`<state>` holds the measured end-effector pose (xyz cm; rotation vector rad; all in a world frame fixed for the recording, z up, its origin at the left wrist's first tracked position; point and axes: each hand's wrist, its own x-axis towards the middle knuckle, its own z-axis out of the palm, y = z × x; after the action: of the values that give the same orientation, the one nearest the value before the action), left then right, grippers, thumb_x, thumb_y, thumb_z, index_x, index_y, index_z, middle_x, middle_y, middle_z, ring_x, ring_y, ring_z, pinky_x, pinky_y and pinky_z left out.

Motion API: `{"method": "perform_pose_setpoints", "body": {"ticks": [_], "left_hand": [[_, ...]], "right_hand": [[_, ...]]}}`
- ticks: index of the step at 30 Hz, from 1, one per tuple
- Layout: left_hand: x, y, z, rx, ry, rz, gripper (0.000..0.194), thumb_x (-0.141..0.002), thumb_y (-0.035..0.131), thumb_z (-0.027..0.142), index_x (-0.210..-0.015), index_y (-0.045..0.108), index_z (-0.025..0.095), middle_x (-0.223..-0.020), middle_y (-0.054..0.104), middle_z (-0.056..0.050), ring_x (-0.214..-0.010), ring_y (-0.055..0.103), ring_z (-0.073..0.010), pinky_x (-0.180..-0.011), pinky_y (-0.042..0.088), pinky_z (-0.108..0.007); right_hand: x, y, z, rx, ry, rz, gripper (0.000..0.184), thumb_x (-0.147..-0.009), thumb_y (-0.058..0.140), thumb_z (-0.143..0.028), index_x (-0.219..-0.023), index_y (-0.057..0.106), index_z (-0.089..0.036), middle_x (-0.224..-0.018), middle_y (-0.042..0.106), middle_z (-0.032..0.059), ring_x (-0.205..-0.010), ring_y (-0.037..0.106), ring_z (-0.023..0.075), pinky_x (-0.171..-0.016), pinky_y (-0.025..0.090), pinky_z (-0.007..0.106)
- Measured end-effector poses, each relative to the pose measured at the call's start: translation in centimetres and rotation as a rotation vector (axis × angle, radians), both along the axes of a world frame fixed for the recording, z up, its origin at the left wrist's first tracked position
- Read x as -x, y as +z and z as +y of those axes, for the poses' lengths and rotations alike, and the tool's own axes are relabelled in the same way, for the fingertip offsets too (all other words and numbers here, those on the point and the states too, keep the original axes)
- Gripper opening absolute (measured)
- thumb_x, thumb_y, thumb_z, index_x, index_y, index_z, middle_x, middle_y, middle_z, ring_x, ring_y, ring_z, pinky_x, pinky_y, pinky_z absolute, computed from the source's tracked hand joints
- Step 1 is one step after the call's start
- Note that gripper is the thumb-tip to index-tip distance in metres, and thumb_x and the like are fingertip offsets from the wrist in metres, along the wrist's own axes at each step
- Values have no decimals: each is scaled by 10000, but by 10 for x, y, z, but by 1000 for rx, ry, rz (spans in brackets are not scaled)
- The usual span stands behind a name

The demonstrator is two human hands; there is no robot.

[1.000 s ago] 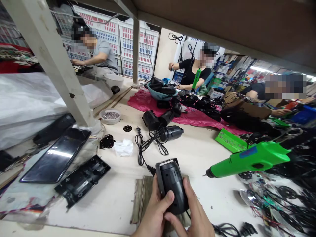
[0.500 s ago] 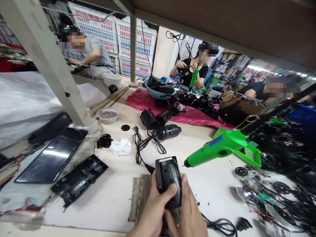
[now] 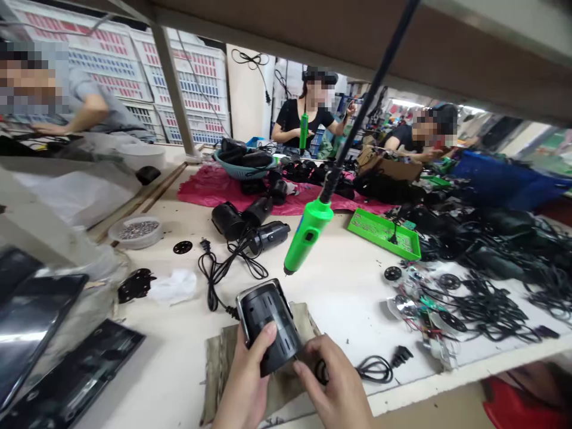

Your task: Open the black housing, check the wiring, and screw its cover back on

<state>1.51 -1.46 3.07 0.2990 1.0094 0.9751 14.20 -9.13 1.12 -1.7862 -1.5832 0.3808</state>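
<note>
Two bare hands hold a black vented plastic housing (image 3: 267, 325) above a worn burlap pad (image 3: 218, 363) on the near edge of a long white workbench (image 3: 339, 292).

Far off, a co-worker (image 3: 304, 113) in black holds a green power screwdriver, beside a teal basket (image 3: 236, 167) on a red cloth (image 3: 210, 190). A green screwdriver (image 3: 308, 235) hangs on a cord above the bench, left of a green tray (image 3: 384, 235). Near the middle sits a black corded dryer (image 3: 268, 235). The housing stands tilted, held up off the pad. The left hand (image 3: 243, 375) clamps it, thumb across its front and fingers wrapped behind. The right hand (image 3: 335, 381) reaches in from the near right, its fingertips (image 3: 301, 366) at the housing's lower edge; whether they grip there, I cannot tell.
</note>
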Motion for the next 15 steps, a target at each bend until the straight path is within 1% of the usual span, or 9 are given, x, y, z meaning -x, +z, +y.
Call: {"method": "perform_pose_setpoints", "body": {"ticks": [3, 5, 8, 10, 11, 13, 15], "left_hand": [[-1, 3, 0, 49, 14, 16, 441, -799, 659, 199, -1219, 532, 238, -947, 721, 4, -851, 651, -122, -721, 522, -214], [-3, 5, 1, 80, 34, 41, 399, -820, 623, 167, -1204, 552, 249, -947, 714, 9, -864, 652, -120, -717, 520, -211], [-3, 5, 3, 96, 38, 66, 389, -822, 618, 165, -1191, 567, 276, -944, 709, 20, -907, 652, -120, -744, 519, -212], [-2, 3, 2, 93, 17, 69, 411, -796, 659, 198, -1188, 568, 285, -913, 712, 27, -935, 656, -138, -769, 524, -229], [0, 1, 0, 76, 4, 66, 447, -769, 694, 227, -1193, 564, 285, -904, 715, 27, -946, 659, -155, -779, 528, -244], [3, -1, -5, 21, -19, 47, 595, -675, 783, 293, -1219, 544, 288, -910, 726, 24, -966, 663, -198, -810, 533, -287], [7, -3, -13, -20, -35, 11, 742, -571, 848, 338, -1239, 527, 300, -937, 740, 12, -997, 661, -247, -870, 520, -343]], "right_hand": [[4, 0, 3, -8, 40, -65, 113, -915, 474, -233, -810, 515, -230, -750, 596, -1, -698, 593, 175, -620, 466, 269], [6, -1, 6, -36, 41, -133, 143, -911, 462, -202, -775, 500, -226, -722, 578, -1, -676, 577, 179, -598, 444, 269], [8, -2, 9, -64, 22, -183, 173, -898, 441, -170, -737, 480, -220, -718, 562, 17, -675, 551, 204, -606, 427, 302], [5, 1, 7, -57, 39, -166, 175, -891, 445, -166, -728, 479, -220, -719, 566, 13, -674, 553, 198, -604, 431, 296], [2, 4, 6, -48, 50, -120, 175, -897, 440, -175, -734, 485, -222, -720, 568, 5, -672, 561, 185, -603, 438, 282], [-4, 10, 2, -23, 38, 55, 179, -933, 414, -235, -786, 516, -230, -739, 581, -4, -692, 585, 164, -625, 464, 258], [-9, 15, 0, 15, -8, 323, 209, -962, 405, -376, -937, 563, -242, -871, 635, 21, -828, 631, 177, -740, 500, 276]]}}
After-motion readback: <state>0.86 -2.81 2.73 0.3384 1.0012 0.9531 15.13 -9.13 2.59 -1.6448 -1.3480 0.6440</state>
